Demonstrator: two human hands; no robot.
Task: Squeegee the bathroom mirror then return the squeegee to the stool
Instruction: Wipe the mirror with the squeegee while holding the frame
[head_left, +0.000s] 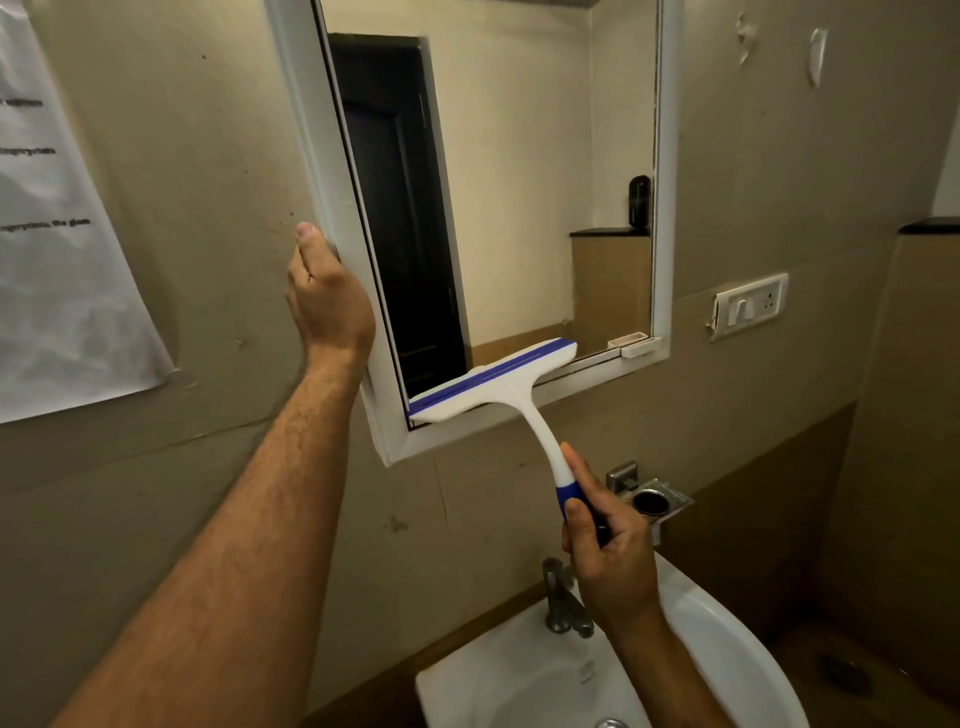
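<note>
Squeegee (498, 382) blade sits at the very bottom of the mirror (519, 197), right along the lower frame (467, 431). The blade's left end is close to the bottom left corner, and its right end stops short of the right side, so a strip of glass stays bare there. All the glass above the blade is open.

The right hand (608, 551) grips the blue end of the handle, fingers curled round it, thumb lying up along the white part. The handle slants down and to the right from the blade.

The left hand (327, 296) holds the left edge of the frame. Its thumb points up on the wall side, and the fingers wrap round the edge, out of sight behind the hand.

A small white tray (636, 345) sits at the bottom right corner of the mirror, just past the blade's end. A switch (748, 306) is on the wall to the right, well apart.

Below, a white sink (727, 639) is cut off at the bottom edge. The right hand covers part of the tap (558, 597). A metal holder (654, 499) pokes out just behind that hand.

A paper (62, 249) on the left wall has blurry words, too hard to read. The stool is not in view.
</note>
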